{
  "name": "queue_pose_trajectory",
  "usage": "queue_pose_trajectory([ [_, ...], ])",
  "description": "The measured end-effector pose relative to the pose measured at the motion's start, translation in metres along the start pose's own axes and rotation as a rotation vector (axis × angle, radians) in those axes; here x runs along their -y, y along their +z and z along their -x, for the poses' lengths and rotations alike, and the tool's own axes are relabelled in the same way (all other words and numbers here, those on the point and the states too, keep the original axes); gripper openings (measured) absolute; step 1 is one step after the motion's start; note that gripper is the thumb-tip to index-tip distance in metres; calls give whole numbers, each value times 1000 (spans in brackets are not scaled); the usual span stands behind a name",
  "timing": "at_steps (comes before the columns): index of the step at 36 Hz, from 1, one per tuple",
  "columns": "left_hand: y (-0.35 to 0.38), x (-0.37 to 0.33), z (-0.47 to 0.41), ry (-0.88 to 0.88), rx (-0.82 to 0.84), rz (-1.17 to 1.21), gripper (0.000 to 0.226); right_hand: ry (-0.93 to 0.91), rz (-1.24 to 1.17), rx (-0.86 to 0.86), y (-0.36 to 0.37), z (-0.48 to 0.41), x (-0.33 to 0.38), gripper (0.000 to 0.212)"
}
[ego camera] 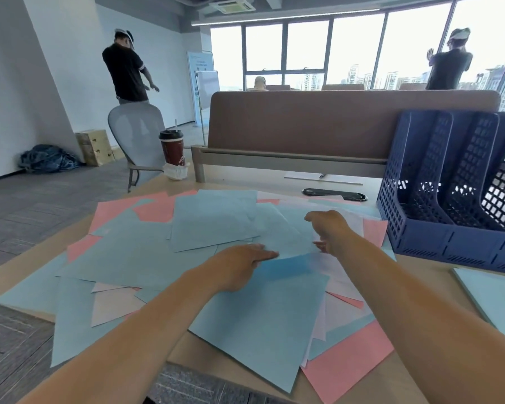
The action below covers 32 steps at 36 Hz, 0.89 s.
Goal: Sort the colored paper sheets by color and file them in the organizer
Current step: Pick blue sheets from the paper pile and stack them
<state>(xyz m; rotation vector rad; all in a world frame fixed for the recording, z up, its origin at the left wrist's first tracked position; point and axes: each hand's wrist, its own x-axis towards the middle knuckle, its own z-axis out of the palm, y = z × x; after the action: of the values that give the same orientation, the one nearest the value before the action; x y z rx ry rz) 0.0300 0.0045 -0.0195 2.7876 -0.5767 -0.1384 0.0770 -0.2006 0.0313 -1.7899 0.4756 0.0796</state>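
1. Head view, and the paper sheets [216, 225] are lying in a loose, overlapping spread across the table [426, 272]. Blue ones are mostly sitting on top, pink sheets [350, 363] are poking out at the edges, and pale sheets [111, 307] are peeking from underneath.
2. The left hand [239, 268] is reaching over the middle of the spread. Its fingers are lying straight and together, flat on a blue sheet [263, 322], with nothing gripped.
3. The right hand [331, 231] is stretching further in, its back facing the camera and its fingers bending down onto the sheets. Whether it is pinching one, I cannot tell.
4. The two hands are working near each other without touching.
5. The organizer [438, 243] is standing on the table just right of the spread. It is dark blue mesh with upright slots opening towards the person.
6. A separate stack of light sheets [499, 301] is lying at the right edge, in front of the organizer.
7. At the table's far left a coffee cup [172, 147] with a straw is standing, with a crumpled white wrapper [175, 172] sitting against its base.
8. A brown divider panel [333, 121] is running along the far side. A white paper with a pen [322, 176] is lying at its foot.
9. Beyond the table a grey chair [137, 132] is standing, and two people [126, 71] are standing in the room.
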Motion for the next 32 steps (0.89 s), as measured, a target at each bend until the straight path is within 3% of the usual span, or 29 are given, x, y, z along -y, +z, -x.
queue_pose_trajectory([
  [9, 2, 3, 5, 45, 61, -20, 45, -60, 58, -7, 5, 9, -4, 16],
  [12, -1, 1, 5, 13, 92, 35, 53, -53, -50, 18, 7, 13, 6, 27],
  [16, -4, -7, 8, -9, 70, 62, 56, 34, -215, 45, 11, 14, 13, 16],
  [21, -7, -12, 7, -38, 43, 125, 44, -4, -155, -21, 15, 2, 0, 18],
  [27, -4, -4, 4, -103, -18, 193, 41, 29, -55, 70, 17, 3, -7, 22],
  [32, -1, 2, 1, -130, -64, 154, 41, -73, 49, 3, 24, 10, -8, 17],
])
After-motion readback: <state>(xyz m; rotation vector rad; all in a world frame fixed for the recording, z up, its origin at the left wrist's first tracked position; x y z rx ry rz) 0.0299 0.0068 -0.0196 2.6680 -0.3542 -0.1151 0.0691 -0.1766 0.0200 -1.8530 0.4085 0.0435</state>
